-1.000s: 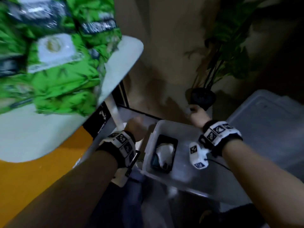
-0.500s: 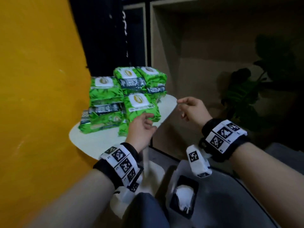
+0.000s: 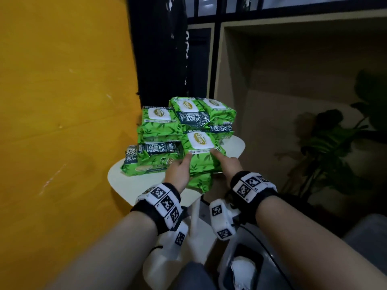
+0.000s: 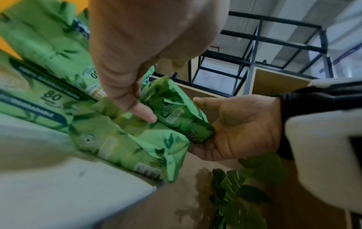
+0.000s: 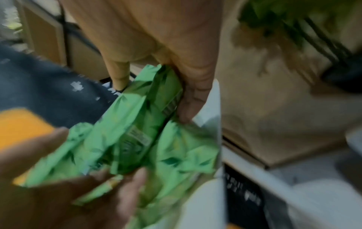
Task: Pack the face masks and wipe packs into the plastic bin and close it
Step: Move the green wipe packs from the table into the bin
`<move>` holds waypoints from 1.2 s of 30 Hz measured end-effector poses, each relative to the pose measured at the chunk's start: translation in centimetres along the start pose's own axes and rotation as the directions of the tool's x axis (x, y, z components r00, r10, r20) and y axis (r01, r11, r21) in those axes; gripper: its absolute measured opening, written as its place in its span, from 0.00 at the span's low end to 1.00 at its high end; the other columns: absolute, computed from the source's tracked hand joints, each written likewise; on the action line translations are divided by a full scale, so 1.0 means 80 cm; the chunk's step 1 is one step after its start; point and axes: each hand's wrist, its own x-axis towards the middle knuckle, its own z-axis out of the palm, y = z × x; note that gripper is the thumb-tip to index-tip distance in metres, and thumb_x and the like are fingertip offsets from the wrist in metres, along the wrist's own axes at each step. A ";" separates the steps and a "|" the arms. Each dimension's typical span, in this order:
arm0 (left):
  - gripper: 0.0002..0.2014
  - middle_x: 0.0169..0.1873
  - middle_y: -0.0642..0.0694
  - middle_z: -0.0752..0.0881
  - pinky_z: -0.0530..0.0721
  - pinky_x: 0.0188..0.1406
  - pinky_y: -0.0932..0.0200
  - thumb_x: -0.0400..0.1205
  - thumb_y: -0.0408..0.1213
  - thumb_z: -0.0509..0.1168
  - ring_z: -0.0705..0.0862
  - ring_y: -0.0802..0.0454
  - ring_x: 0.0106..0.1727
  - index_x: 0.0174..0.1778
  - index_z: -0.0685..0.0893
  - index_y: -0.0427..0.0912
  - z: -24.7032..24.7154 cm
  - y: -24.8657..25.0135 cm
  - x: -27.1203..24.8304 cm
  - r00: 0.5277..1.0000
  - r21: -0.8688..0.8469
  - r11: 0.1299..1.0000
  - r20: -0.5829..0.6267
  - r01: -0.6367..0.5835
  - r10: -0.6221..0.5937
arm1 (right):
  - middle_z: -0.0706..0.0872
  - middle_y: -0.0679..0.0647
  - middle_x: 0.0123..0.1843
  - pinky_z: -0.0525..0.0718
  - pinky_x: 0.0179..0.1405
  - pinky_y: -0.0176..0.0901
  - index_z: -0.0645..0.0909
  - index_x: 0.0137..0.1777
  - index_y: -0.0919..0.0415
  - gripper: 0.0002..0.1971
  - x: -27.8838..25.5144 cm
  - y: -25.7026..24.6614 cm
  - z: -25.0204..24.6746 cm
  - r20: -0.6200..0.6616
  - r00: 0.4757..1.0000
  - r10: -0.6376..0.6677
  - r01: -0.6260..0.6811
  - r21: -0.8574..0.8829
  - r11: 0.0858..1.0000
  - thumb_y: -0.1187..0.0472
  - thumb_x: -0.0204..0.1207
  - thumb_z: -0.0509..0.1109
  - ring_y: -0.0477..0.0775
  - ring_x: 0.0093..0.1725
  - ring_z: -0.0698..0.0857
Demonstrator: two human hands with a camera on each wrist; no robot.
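Several green wipe packs point(image 3: 167, 130) are stacked on a small round white table point(image 3: 125, 181). Both hands hold the front wipe pack point(image 3: 200, 143) from either side. My left hand point(image 3: 184, 164) grips its left end, with the thumb point(image 4: 141, 111) pushed in between this pack point(image 4: 176, 108) and the pack below it. My right hand point(image 3: 219, 158) grips the right end, seen palm-up as the right hand point(image 4: 235, 128) in the left wrist view. In the right wrist view the pack point(image 5: 137, 124) lies between my right hand's fingers point(image 5: 194, 100) and the blurred left hand point(image 5: 58, 186). The plastic bin point(image 3: 225, 254) sits low at the bottom, with a black box holding something white point(image 3: 243, 266) in it.
A yellow wall point(image 3: 62, 101) stands close on the left. Behind the table is a wooden shelf unit point(image 3: 272, 101), with a potted plant point(image 3: 330, 143) to the right. A grey lid-like surface point(image 3: 366, 237) lies at lower right. My knee point(image 3: 194, 275) is at the bottom.
The view swung up from the bin to the table. Both hands rose from the bin, and now both grip the front wipe pack; half a second ago only the left touched it.
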 end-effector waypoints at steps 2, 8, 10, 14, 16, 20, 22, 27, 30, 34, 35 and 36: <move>0.22 0.36 0.49 0.76 0.80 0.42 0.55 0.85 0.55 0.54 0.85 0.38 0.56 0.60 0.77 0.38 0.005 0.009 -0.002 0.997 -0.088 0.993 0.010 0.073 -0.072 | 0.87 0.62 0.55 0.87 0.55 0.59 0.79 0.64 0.65 0.49 0.001 -0.005 0.003 0.001 0.998 0.066 -0.066 0.086 0.994 0.33 0.45 0.76 0.64 0.49 0.88; 0.19 0.49 0.45 0.76 0.82 0.64 0.43 0.83 0.49 0.61 0.84 0.37 0.59 0.57 0.78 0.34 0.020 0.003 0.002 0.999 -0.031 0.999 -0.004 0.042 -0.042 | 0.84 0.59 0.37 0.82 0.30 0.43 0.80 0.50 0.62 0.28 0.006 -0.017 -0.005 0.016 0.983 0.183 -0.184 0.117 0.976 0.41 0.59 0.78 0.58 0.28 0.82; 0.23 0.48 0.43 0.78 0.81 0.62 0.45 0.83 0.48 0.61 0.84 0.38 0.60 0.66 0.75 0.32 0.023 -0.001 0.000 1.000 -0.028 0.999 0.000 0.028 -0.028 | 0.85 0.60 0.36 0.82 0.30 0.42 0.82 0.49 0.63 0.25 0.005 -0.018 -0.007 0.047 0.978 0.204 -0.209 0.186 0.960 0.45 0.60 0.79 0.58 0.28 0.82; 0.21 0.47 0.39 0.82 0.79 0.58 0.48 0.83 0.52 0.58 0.84 0.38 0.58 0.57 0.80 0.37 0.023 -0.007 -0.002 1.000 -0.035 0.999 0.027 0.001 -0.001 | 0.90 0.61 0.46 0.85 0.31 0.44 0.84 0.57 0.64 0.30 0.010 -0.012 -0.010 0.020 0.984 0.176 -0.173 0.317 0.932 0.52 0.54 0.82 0.60 0.37 0.89; 0.18 0.35 0.43 0.81 0.80 0.50 0.50 0.84 0.53 0.55 0.84 0.42 0.43 0.42 0.77 0.42 0.021 -0.010 -0.005 0.999 -0.066 0.997 0.023 -0.027 0.029 | 0.90 0.63 0.48 0.86 0.29 0.45 0.84 0.57 0.67 0.30 0.003 -0.010 -0.017 -0.009 0.988 0.155 -0.138 0.405 0.904 0.58 0.54 0.82 0.60 0.38 0.90; 0.14 0.29 0.45 0.82 0.75 0.28 0.61 0.87 0.47 0.52 0.78 0.51 0.27 0.55 0.75 0.41 0.021 -0.012 -0.010 0.995 -0.219 0.972 0.040 -0.081 0.092 | 0.89 0.66 0.52 0.89 0.36 0.50 0.82 0.59 0.69 0.28 -0.012 0.001 -0.054 -0.058 0.995 0.081 -0.042 0.489 0.871 0.62 0.58 0.80 0.62 0.45 0.90; 0.13 0.30 0.46 0.83 0.75 0.26 0.63 0.86 0.45 0.55 0.77 0.52 0.26 0.58 0.76 0.39 0.024 -0.012 -0.012 0.991 -0.259 0.958 0.008 -0.123 0.130 | 0.89 0.66 0.53 0.90 0.37 0.52 0.81 0.59 0.69 0.28 -0.022 0.010 -0.084 -0.070 0.997 0.040 0.000 0.494 0.870 0.61 0.58 0.80 0.63 0.47 0.90; 0.09 0.33 0.52 0.78 0.87 0.49 0.42 0.83 0.46 0.62 0.81 0.47 0.40 0.52 0.75 0.44 0.050 -0.012 -0.020 0.944 -0.158 0.932 -0.006 -0.327 0.331 | 0.84 0.69 0.63 0.83 0.53 0.71 0.79 0.66 0.67 0.55 -0.045 0.030 -0.160 -0.089 0.996 -0.007 0.052 0.516 0.855 0.54 0.30 0.86 0.70 0.61 0.85; 0.14 0.41 0.48 0.78 0.84 0.56 0.35 0.78 0.53 0.65 0.83 0.42 0.52 0.52 0.74 0.49 0.075 -0.015 -0.027 0.944 -0.103 0.944 0.072 -0.313 0.321 | 0.85 0.67 0.63 0.84 0.54 0.69 0.79 0.67 0.64 0.41 -0.061 0.038 -0.194 -0.115 0.993 -0.023 0.080 0.525 0.848 0.53 0.50 0.82 0.67 0.60 0.85; 0.23 0.41 0.57 0.77 0.83 0.60 0.37 0.72 0.61 0.65 0.80 0.51 0.52 0.56 0.72 0.51 0.120 -0.026 -0.035 0.965 -0.143 0.975 0.175 -0.171 0.195 | 0.92 0.58 0.47 0.90 0.39 0.53 0.86 0.55 0.58 0.18 -0.060 0.071 -0.244 -0.030 0.999 -0.039 0.050 0.540 0.840 0.55 0.78 0.56 0.59 0.44 0.91; 0.25 0.42 0.59 0.78 0.84 0.59 0.38 0.74 0.59 0.66 0.80 0.54 0.52 0.61 0.72 0.49 0.135 -0.031 -0.032 0.968 -0.172 0.981 0.214 -0.094 0.131 | 0.93 0.57 0.44 0.90 0.37 0.51 0.89 0.50 0.58 0.20 -0.058 0.083 -0.257 -0.025 0.999 -0.027 0.036 0.532 0.846 0.55 0.79 0.54 0.58 0.41 0.91; 0.31 0.46 0.58 0.80 0.85 0.59 0.39 0.73 0.58 0.68 0.81 0.53 0.54 0.66 0.71 0.45 0.151 -0.037 -0.031 0.962 -0.213 0.977 0.267 0.005 0.054 | 0.93 0.57 0.42 0.90 0.35 0.51 0.90 0.47 0.58 0.20 -0.056 0.096 -0.268 -0.019 1.000 -0.003 0.013 0.524 0.852 0.55 0.79 0.55 0.57 0.39 0.92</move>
